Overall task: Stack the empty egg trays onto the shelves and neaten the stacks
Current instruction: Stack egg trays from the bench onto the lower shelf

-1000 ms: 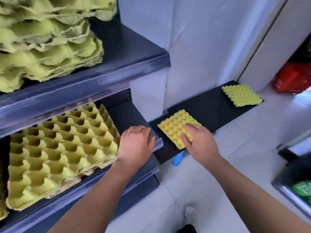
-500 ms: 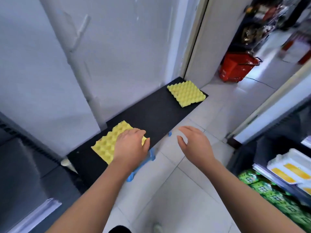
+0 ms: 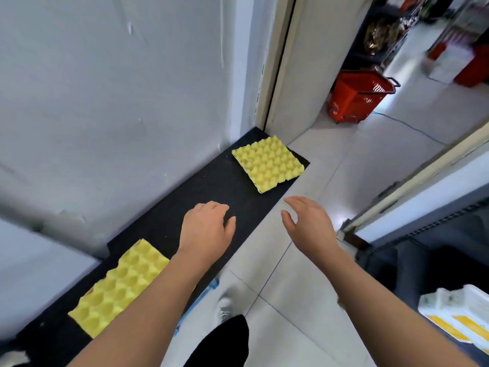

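Two hands holding nothing, left hand point(image 3: 206, 229) and right hand point(image 3: 309, 226) loosely spread, far egg tray point(image 3: 267, 162) ahead of fingertips.

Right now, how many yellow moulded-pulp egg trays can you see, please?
2. The far tray sits at the end of the black ledge; the near tray is partly hidden by the left forearm.

You're getting a bright, even view, brightest through the doorway at upper right, and a white glare patch sits on the floor tiles point(image 3: 341, 215). The far egg tray point(image 3: 267, 164) is crisp, but the red basket point(image 3: 357, 99) and the corners smear into blur. The wide lens bows the door frame point(image 3: 275, 62).
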`<control>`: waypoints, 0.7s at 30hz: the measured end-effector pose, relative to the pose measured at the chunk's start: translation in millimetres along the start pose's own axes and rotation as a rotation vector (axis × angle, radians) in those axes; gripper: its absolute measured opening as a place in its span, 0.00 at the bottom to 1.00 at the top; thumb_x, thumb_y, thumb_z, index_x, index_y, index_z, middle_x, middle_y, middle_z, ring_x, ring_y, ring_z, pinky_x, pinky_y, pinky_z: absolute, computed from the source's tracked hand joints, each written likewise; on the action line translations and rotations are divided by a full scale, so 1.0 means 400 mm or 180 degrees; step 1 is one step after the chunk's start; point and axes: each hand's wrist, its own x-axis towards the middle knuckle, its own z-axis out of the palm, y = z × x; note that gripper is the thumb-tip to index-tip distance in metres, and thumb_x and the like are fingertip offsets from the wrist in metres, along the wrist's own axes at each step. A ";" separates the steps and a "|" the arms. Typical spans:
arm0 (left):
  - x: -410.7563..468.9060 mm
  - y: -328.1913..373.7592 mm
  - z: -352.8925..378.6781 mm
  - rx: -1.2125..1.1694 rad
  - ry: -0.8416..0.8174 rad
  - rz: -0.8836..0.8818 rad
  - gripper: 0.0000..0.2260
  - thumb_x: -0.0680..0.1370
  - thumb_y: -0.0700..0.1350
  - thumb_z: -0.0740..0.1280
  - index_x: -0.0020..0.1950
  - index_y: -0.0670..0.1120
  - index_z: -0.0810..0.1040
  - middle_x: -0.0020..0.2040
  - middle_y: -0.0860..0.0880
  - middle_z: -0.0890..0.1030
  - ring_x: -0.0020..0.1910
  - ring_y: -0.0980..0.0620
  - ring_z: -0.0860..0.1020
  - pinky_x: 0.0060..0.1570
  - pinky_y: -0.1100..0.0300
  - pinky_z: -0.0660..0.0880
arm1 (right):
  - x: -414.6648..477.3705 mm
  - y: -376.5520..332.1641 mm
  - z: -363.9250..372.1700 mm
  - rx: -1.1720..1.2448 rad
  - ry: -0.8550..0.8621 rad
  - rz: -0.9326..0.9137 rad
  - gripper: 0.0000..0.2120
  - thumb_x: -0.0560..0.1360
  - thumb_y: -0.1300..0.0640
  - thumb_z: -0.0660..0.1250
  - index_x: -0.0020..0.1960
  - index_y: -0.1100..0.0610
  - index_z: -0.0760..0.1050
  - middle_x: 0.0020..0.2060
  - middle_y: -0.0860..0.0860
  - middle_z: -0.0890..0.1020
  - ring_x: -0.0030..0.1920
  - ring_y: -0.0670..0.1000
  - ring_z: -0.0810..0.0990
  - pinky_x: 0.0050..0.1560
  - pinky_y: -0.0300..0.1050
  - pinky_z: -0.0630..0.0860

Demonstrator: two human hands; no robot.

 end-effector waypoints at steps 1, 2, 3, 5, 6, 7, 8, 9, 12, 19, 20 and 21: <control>0.054 0.010 0.008 -0.0003 -0.0049 0.0009 0.16 0.80 0.54 0.59 0.61 0.49 0.77 0.58 0.51 0.80 0.56 0.49 0.77 0.55 0.55 0.72 | 0.045 0.017 0.002 0.0019 -0.0020 0.0043 0.15 0.76 0.56 0.65 0.61 0.59 0.78 0.57 0.54 0.81 0.58 0.55 0.78 0.61 0.49 0.73; 0.105 0.019 0.018 -0.0001 -0.0107 0.0019 0.16 0.80 0.54 0.59 0.62 0.49 0.77 0.59 0.52 0.80 0.57 0.49 0.77 0.55 0.55 0.72 | 0.087 0.034 0.005 0.0026 -0.0043 0.0075 0.15 0.76 0.56 0.65 0.61 0.59 0.78 0.57 0.54 0.81 0.58 0.55 0.78 0.61 0.49 0.73; 0.154 0.029 0.029 0.0002 -0.0166 0.0024 0.16 0.80 0.55 0.59 0.62 0.49 0.77 0.59 0.52 0.80 0.57 0.49 0.77 0.55 0.55 0.73 | 0.128 0.051 0.010 0.0030 -0.0067 0.0102 0.15 0.76 0.56 0.65 0.61 0.59 0.78 0.57 0.54 0.81 0.58 0.55 0.78 0.60 0.49 0.73; 0.245 0.045 0.053 0.0023 -0.0281 0.0016 0.16 0.80 0.54 0.59 0.61 0.49 0.78 0.58 0.51 0.80 0.56 0.49 0.77 0.55 0.54 0.74 | 0.206 0.089 0.022 0.0084 -0.0080 0.0154 0.15 0.76 0.57 0.66 0.60 0.60 0.78 0.56 0.54 0.82 0.56 0.56 0.79 0.59 0.50 0.74; 0.288 0.053 0.067 0.0035 -0.0327 0.0013 0.15 0.80 0.54 0.60 0.60 0.48 0.78 0.57 0.51 0.80 0.55 0.48 0.77 0.54 0.54 0.74 | 0.244 0.110 0.030 0.0122 -0.0066 0.0176 0.14 0.75 0.58 0.67 0.59 0.60 0.79 0.54 0.55 0.82 0.55 0.57 0.80 0.57 0.50 0.74; 0.323 0.059 0.079 0.0037 -0.0357 0.0005 0.15 0.79 0.54 0.60 0.59 0.47 0.78 0.57 0.50 0.80 0.54 0.48 0.77 0.53 0.53 0.74 | 0.275 0.127 0.036 0.0139 -0.0046 0.0175 0.13 0.74 0.59 0.68 0.57 0.61 0.80 0.52 0.56 0.83 0.53 0.58 0.80 0.55 0.50 0.75; 0.365 0.066 0.097 0.0034 -0.0389 -0.0013 0.15 0.79 0.53 0.60 0.58 0.47 0.79 0.56 0.50 0.80 0.54 0.48 0.77 0.52 0.52 0.74 | 0.312 0.152 0.047 0.0126 -0.0043 0.0167 0.11 0.74 0.60 0.68 0.55 0.62 0.80 0.49 0.56 0.83 0.50 0.58 0.81 0.52 0.50 0.76; 0.404 0.073 0.117 0.0032 -0.0423 -0.0037 0.15 0.79 0.53 0.60 0.58 0.47 0.79 0.56 0.50 0.80 0.53 0.47 0.77 0.52 0.52 0.74 | 0.348 0.176 0.056 0.0110 -0.0050 0.0153 0.10 0.73 0.61 0.69 0.53 0.62 0.80 0.46 0.57 0.83 0.48 0.59 0.81 0.50 0.50 0.77; 0.518 0.096 0.195 -0.0005 -0.0506 -0.0139 0.15 0.79 0.53 0.60 0.58 0.46 0.79 0.55 0.49 0.80 0.53 0.46 0.77 0.51 0.52 0.73 | 0.461 0.268 0.101 0.0129 -0.0128 0.0159 0.10 0.74 0.60 0.69 0.54 0.61 0.80 0.48 0.56 0.84 0.49 0.58 0.81 0.51 0.49 0.75; 0.758 0.174 0.427 -0.0205 -0.0660 -0.0764 0.14 0.79 0.52 0.60 0.59 0.46 0.77 0.55 0.49 0.80 0.53 0.46 0.76 0.50 0.54 0.71 | 0.718 0.542 0.262 0.0186 -0.0633 -0.0026 0.14 0.76 0.58 0.66 0.60 0.61 0.78 0.55 0.56 0.82 0.56 0.58 0.79 0.57 0.50 0.73; 0.787 0.183 0.466 -0.0271 -0.0684 -0.0894 0.15 0.79 0.52 0.60 0.60 0.46 0.77 0.55 0.49 0.79 0.54 0.46 0.75 0.51 0.54 0.71 | 0.752 0.581 0.290 0.0181 -0.0706 -0.0032 0.15 0.76 0.57 0.67 0.61 0.60 0.78 0.56 0.55 0.81 0.56 0.58 0.79 0.58 0.50 0.73; 0.813 0.190 0.507 -0.0329 -0.0723 -0.1027 0.16 0.79 0.51 0.60 0.63 0.46 0.75 0.57 0.49 0.79 0.55 0.46 0.75 0.52 0.54 0.70 | 0.784 0.620 0.320 0.0172 -0.0788 -0.0038 0.15 0.76 0.56 0.67 0.61 0.60 0.77 0.56 0.55 0.81 0.56 0.57 0.79 0.58 0.50 0.74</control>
